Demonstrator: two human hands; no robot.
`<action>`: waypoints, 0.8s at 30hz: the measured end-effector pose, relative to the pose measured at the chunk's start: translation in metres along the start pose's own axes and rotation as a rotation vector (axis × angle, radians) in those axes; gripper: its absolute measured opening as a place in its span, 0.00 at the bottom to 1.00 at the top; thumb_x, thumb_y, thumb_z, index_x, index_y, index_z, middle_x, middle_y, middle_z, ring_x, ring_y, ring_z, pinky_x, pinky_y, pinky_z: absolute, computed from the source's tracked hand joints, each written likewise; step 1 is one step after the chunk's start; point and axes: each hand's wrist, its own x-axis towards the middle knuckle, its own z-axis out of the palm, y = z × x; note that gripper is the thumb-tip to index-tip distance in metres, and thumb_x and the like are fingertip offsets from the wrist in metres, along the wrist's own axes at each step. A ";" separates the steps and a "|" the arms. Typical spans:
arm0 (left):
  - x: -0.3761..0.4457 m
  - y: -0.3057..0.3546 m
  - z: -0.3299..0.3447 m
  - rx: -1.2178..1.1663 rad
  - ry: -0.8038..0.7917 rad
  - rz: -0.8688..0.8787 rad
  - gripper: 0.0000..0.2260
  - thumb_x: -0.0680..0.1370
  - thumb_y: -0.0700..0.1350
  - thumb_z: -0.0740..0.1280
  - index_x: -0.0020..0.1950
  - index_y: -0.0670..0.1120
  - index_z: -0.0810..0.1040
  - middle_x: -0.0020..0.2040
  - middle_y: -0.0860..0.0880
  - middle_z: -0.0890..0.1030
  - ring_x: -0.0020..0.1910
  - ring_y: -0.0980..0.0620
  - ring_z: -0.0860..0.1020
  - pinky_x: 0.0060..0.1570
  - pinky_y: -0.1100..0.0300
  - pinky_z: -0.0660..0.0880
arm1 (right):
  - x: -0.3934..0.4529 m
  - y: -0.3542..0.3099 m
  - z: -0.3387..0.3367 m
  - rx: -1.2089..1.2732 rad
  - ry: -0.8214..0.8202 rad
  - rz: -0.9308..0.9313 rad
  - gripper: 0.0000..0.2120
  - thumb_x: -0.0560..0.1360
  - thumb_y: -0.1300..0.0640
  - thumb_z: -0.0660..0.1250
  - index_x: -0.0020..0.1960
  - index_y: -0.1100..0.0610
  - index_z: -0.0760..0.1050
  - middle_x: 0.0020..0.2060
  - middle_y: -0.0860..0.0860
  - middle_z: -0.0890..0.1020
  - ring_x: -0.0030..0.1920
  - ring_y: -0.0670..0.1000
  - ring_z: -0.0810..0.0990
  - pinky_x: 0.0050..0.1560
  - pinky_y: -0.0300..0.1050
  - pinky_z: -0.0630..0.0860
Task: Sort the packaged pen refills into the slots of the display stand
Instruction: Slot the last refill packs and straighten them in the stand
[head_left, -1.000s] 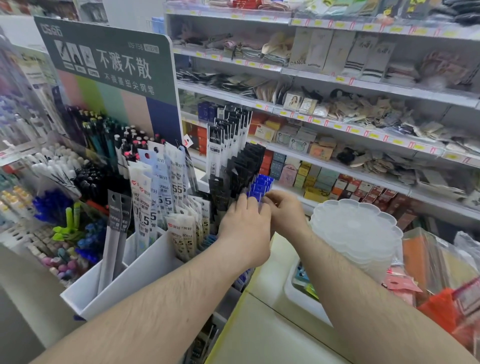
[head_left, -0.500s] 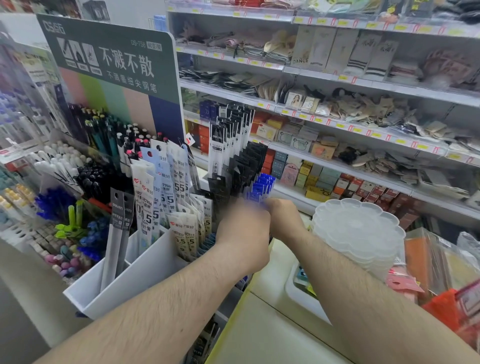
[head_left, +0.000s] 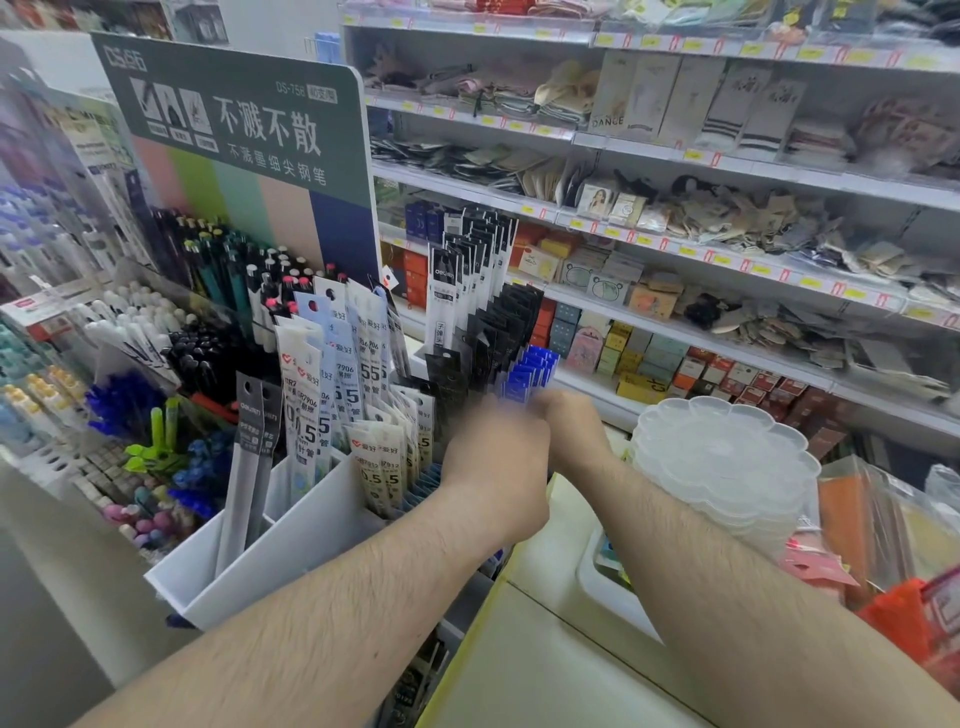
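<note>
While both hands blur, blue refill packs stand upright.

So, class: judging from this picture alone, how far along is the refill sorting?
Done: white, black and tall black-and-white packs already stand in the display stand. In hand: both hands, left and right, work at the blue packs; motion blur hides the grip. Left: no loose packs visible.
</note>
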 end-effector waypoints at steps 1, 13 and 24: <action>0.001 0.000 0.000 -0.004 -0.005 -0.004 0.21 0.76 0.48 0.64 0.68 0.45 0.67 0.69 0.40 0.68 0.69 0.40 0.63 0.71 0.48 0.63 | 0.001 -0.003 0.000 -0.073 0.004 -0.014 0.07 0.73 0.65 0.67 0.46 0.58 0.83 0.41 0.53 0.84 0.43 0.57 0.82 0.45 0.52 0.79; 0.004 -0.005 -0.002 -0.210 -0.117 0.022 0.36 0.79 0.45 0.62 0.81 0.43 0.45 0.81 0.39 0.41 0.80 0.40 0.40 0.79 0.46 0.48 | -0.006 -0.008 -0.027 -0.420 0.098 -0.144 0.42 0.75 0.50 0.67 0.82 0.56 0.47 0.81 0.53 0.51 0.80 0.53 0.49 0.78 0.54 0.48; 0.006 -0.007 -0.003 -0.252 -0.112 0.031 0.36 0.80 0.45 0.62 0.81 0.44 0.44 0.81 0.39 0.41 0.81 0.40 0.42 0.79 0.47 0.48 | -0.002 -0.006 -0.031 -0.458 0.032 -0.149 0.41 0.78 0.47 0.64 0.82 0.54 0.44 0.81 0.50 0.48 0.81 0.51 0.45 0.79 0.53 0.43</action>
